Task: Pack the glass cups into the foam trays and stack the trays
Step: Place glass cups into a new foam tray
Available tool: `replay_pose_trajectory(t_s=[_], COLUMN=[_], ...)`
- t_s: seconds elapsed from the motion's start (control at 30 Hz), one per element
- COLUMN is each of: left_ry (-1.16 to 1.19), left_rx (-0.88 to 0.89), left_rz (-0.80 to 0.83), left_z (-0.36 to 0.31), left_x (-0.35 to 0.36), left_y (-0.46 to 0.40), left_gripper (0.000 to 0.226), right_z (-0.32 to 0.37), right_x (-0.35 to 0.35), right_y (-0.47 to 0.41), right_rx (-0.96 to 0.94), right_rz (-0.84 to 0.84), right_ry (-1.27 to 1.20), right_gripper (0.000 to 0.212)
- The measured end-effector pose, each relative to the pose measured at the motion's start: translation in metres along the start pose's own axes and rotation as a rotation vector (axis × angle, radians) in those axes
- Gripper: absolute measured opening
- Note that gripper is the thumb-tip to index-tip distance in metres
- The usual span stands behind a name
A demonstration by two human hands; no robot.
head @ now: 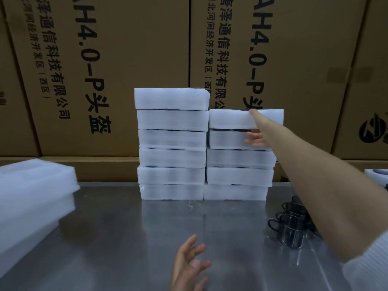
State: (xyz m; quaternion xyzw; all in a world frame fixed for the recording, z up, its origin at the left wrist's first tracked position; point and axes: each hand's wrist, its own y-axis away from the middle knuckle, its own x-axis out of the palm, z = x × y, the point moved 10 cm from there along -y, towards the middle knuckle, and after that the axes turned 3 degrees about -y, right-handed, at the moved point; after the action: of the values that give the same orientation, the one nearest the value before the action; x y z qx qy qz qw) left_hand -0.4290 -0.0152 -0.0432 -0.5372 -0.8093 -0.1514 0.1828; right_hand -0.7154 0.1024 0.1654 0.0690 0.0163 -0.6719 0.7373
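Left hand point(190, 263) loose-fingered; right hand point(255, 131) clamped on top foam tray point(231, 119) (dark cups point(239, 130) beneath).

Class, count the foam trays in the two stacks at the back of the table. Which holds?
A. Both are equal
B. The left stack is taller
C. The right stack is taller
B: the left stack has six trays, the right stack five.
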Motion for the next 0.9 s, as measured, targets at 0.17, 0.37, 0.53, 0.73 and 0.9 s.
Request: replay_pose_trajectory(t_s=[0.17, 0.37, 0.53, 0.73, 0.9], left_ry=[-0.042, -0.067, -0.042, -0.101, -0.345], left_rx=[0.014, 0.041, 0.097, 0.155, 0.256], left_rz=[-0.022, -0.047, -0.109, -0.201, -0.251], left_z=[0.002, 0.0, -0.008, -0.015, -0.017], left_x=[-0.002, -0.001, -0.002, 0.0, 0.003], left_y=[0.002, 0.005, 0.02, 0.034, 0.069], left_gripper=[0.083, 0.066, 0.051, 0.018, 0.02], right_z=[-0.006, -0.034, -0.098, -0.196, -0.219], right_x=[-0.003, 0.014, 0.023, 0.03, 0.02], right_y=[0.006, 0.019, 0.067, 0.172, 0.261], right_rx=[-0.015, -0.137, -0.114, -0.027, -0.221], right_rz=[0.004, 0.034, 0.037, 0.127, 0.115], right_ry=[0.145, 0.049, 0.008, -0.029, -0.031], right_gripper=[0.072, 0.06, 0.053, 0.05, 0.044])
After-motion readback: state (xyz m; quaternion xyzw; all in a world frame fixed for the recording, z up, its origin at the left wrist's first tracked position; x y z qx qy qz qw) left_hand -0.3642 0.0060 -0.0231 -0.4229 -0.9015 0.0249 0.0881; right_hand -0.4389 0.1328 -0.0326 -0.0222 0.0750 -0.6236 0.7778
